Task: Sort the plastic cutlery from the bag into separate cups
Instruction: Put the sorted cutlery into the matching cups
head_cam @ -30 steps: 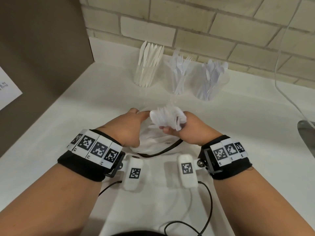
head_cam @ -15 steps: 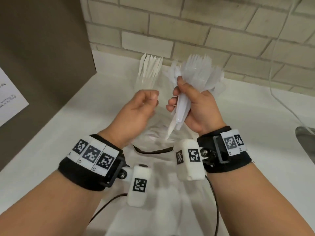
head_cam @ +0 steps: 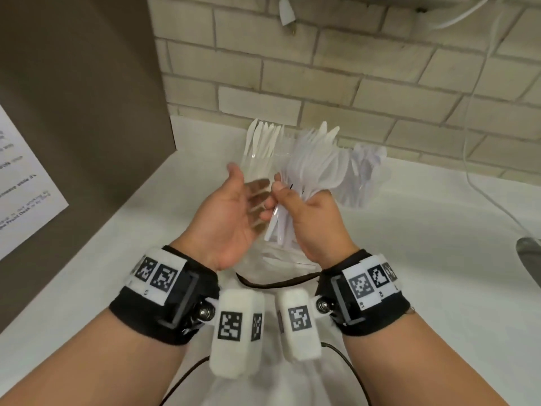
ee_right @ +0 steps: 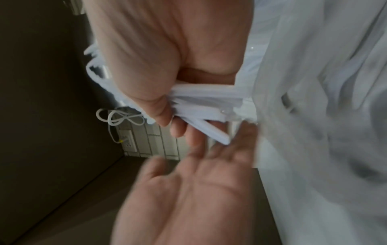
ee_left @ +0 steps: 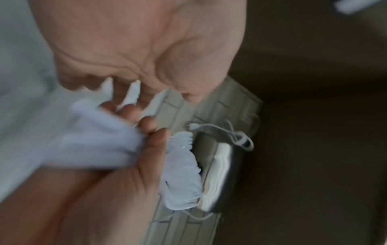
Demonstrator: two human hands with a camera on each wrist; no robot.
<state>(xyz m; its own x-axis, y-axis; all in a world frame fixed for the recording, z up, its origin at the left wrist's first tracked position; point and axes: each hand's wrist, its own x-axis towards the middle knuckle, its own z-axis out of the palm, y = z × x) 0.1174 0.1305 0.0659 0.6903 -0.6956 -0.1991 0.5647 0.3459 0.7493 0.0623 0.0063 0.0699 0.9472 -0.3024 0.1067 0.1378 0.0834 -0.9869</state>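
My right hand (head_cam: 282, 200) grips a thick bundle of white plastic cutlery (head_cam: 313, 168) by the handles, heads fanned upward, held above the counter. In the right wrist view the handles (ee_right: 207, 107) stick out of my curled fingers. My left hand (head_cam: 248, 190) is open, palm turned toward the bundle, fingers just beside the handle ends and holding nothing. The clear bag (head_cam: 275, 259) lies on the counter under both hands. At the back stand a cup of knives (head_cam: 263, 145) and a cup of spoons (head_cam: 366, 177); the cup between them is hidden behind the bundle.
A brown panel (head_cam: 82, 112) with a printed sheet (head_cam: 23, 186) walls off the left. A brick wall (head_cam: 351, 83) runs behind the cups. A white cable (head_cam: 480, 186) hangs at the right, near a metal edge (head_cam: 530, 259).
My right hand has lifted the cutlery bundle up out of the bag and turned it upright. My left hand has let go of the bag, risen and opened beside the bundle.
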